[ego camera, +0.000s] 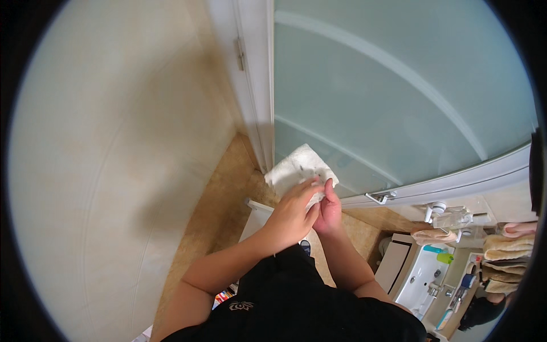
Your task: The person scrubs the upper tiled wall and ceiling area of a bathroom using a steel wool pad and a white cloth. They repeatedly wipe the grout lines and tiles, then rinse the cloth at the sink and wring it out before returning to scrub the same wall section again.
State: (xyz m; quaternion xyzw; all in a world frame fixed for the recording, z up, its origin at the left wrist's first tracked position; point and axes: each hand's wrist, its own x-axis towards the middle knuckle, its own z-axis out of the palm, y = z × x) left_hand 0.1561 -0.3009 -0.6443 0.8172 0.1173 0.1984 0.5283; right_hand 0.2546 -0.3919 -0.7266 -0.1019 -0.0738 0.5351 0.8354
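Observation:
A white paper towel or thin cloth (297, 164) with several small dark spots is spread in front of my hands, before a frosted glass door. My right hand (328, 211) has its thumb up and holds the near part of the white sheet. My left hand (292, 213) lies over the same part, its fingers against the sheet and close to my right palm. Part of the sheet is hidden between the two hands.
A frosted glass door (363, 102) with a white handle (380, 196) stands ahead. A tiled wall (107, 149) is on the left. At the lower right are a white washbasin (412, 280), hanging towels (508, 248) and a shelf with toiletries. A white panel (256, 220) stands below my hands.

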